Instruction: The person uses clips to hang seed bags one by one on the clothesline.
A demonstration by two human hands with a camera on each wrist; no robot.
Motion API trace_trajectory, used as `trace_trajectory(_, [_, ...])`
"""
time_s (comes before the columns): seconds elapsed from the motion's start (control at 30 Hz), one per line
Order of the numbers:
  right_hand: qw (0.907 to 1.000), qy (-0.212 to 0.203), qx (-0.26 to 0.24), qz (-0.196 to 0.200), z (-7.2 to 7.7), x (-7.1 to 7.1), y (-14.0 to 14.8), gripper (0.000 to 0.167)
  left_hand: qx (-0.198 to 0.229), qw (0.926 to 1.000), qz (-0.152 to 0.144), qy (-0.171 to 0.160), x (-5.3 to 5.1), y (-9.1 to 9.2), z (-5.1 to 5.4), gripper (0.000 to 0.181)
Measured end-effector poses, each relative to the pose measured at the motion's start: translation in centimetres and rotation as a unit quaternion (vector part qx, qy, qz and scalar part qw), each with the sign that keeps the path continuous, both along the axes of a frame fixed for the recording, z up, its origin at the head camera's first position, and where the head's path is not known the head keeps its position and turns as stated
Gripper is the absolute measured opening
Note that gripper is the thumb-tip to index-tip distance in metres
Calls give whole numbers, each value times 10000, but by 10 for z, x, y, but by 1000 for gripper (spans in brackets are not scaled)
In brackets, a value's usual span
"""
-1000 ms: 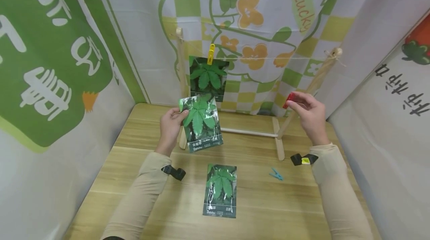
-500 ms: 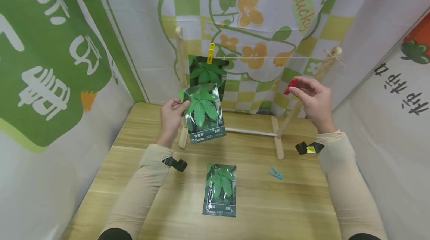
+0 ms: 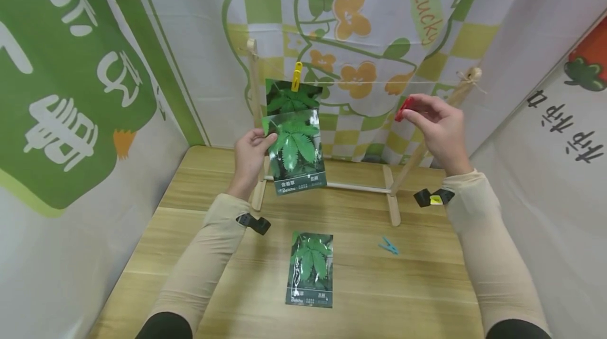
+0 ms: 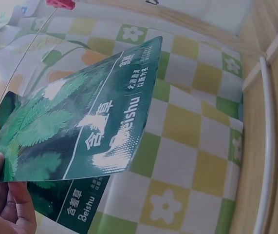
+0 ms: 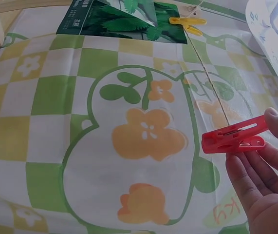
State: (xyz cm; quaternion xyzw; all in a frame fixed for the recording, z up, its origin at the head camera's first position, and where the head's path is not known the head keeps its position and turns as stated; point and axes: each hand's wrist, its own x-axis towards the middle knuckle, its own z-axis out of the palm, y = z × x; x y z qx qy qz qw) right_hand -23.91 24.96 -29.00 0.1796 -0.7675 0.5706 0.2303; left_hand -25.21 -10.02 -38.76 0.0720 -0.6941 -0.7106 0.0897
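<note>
My left hand pinches the left edge of a green seed packet with a leaf picture, thumb on its front. Behind it, partly covered, another seed packet hangs from the string by a yellow clothespin. My right hand holds a red clothespin between thumb and fingers, below and in front of the string's right part. In the left wrist view the held packet is tilted and apart from the string.
A third seed packet lies flat on the wooden table. To its right lies a blue clothespin. The string runs between two wooden posts of a rack with a white bottom bar. A patterned curtain hangs behind.
The left hand has carried its packet up and to the right, covering more of the hanging one. My right hand has risen with the red clothespin, then shifted slightly left.
</note>
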Motion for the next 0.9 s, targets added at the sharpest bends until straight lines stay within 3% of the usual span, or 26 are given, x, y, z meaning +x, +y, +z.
trace_trajectory(0.57, [9996, 85, 277, 5, 21, -15, -14, 26, -8, 9995, -299, 139, -9, 19, 11, 35])
trace_trajectory(0.9, [9997, 36, 60, 218, 35, -23, -25, 25, -93, 9987, -450, 234, -15, 29, 13, 31])
